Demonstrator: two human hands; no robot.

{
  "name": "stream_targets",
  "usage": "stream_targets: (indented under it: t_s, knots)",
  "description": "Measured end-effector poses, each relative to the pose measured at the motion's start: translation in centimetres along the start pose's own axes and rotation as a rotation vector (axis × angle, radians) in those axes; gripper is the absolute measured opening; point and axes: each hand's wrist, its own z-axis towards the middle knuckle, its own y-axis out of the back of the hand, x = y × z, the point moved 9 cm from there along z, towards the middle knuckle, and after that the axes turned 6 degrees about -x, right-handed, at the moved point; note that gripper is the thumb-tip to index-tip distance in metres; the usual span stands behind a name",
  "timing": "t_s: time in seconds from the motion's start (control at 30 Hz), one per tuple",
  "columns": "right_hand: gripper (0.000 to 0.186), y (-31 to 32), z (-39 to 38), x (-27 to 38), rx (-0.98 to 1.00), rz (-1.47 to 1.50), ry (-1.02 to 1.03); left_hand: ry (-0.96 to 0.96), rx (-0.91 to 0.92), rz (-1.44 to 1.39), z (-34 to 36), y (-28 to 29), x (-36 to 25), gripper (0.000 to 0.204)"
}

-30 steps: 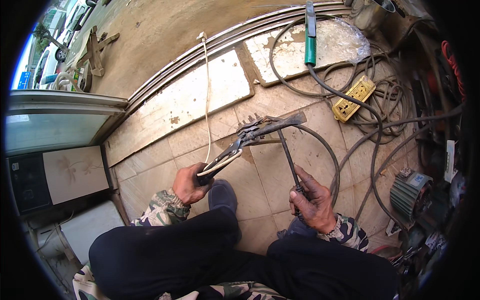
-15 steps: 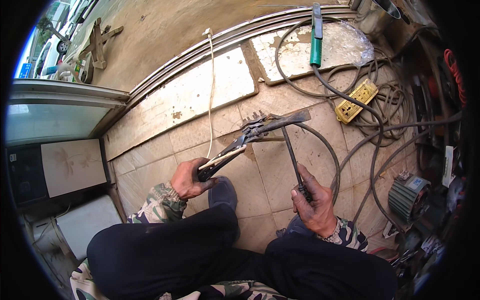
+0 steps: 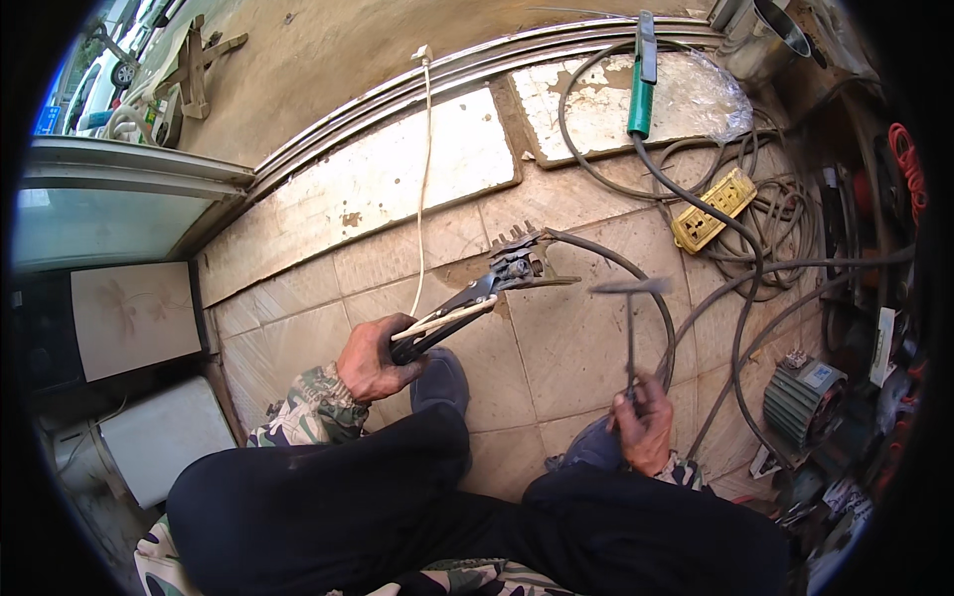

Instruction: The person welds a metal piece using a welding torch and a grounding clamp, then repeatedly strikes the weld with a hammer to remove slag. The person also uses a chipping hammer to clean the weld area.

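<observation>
My left hand [image 3: 370,360] is closed round the black handles of a plier-like tool [image 3: 459,305] with pale cord along it. A dark metal clamp [image 3: 512,266] with several stubs sits at the tool's jaws, a thick black cable [image 3: 624,264] curving away from it. My right hand [image 3: 644,427] grips the thin shaft of a hammer-like tool [image 3: 629,328], whose narrow head is slightly blurred, to the right of the clamp and apart from it.
A green-handled holder [image 3: 640,94] rests near the door track [image 3: 378,77]. At right are a yellow power strip [image 3: 714,210], coiled cables [image 3: 780,223] and a ribbed motor [image 3: 803,402]. Pale boards [image 3: 467,139] lie along the threshold; a white appliance [image 3: 164,437] stands at left.
The hammer-like tool has moved right and down, off the clamp where its head lay earlier, and my right hand has shifted with it. My left hand still grips the pliers.
</observation>
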Motion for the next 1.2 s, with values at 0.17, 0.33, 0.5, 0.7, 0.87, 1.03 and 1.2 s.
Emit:
stream_targets:
  t_s: [0.17,0.33,0.5,0.7,0.87,1.03,1.2]
  knots:
    - [0.033,-3.9,-2.2,-6.4,0.169,0.076,-0.268,0.048,-0.005,-0.015,-0.2,0.1,-0.2,0.042]
    - [0.032,-5.5,1.3,1.6,0.272,-0.64,0.475,0.029,0.011,-0.028,-0.3,0.2,-0.8,0.04]
    - [0.069,-5.2,8.3,11.9,0.068,-0.828,0.757,-0.047,0.009,-0.006,-1.7,1.3,-1.8,0.035]
    - [0.099,-10.9,11.0,14.1,0.382,-0.656,0.81,-0.094,0.028,-0.051,-3.3,1.8,-3.1,0.039]
    - [0.09,-12.0,12.6,12.7,0.353,-0.677,0.86,-0.14,0.03,-0.037,-3.5,2.0,-3.0,0.043]
    - [0.086,-11.3,12.4,12.8,0.256,-0.602,0.931,-0.119,0.085,-0.02,-3.6,2.1,-3.0,0.044]
    - [0.08,-11.3,12.3,13.2,0.269,-0.569,0.97,-0.072,0.105,0.0,-3.8,2.1,-3.0,0.045]
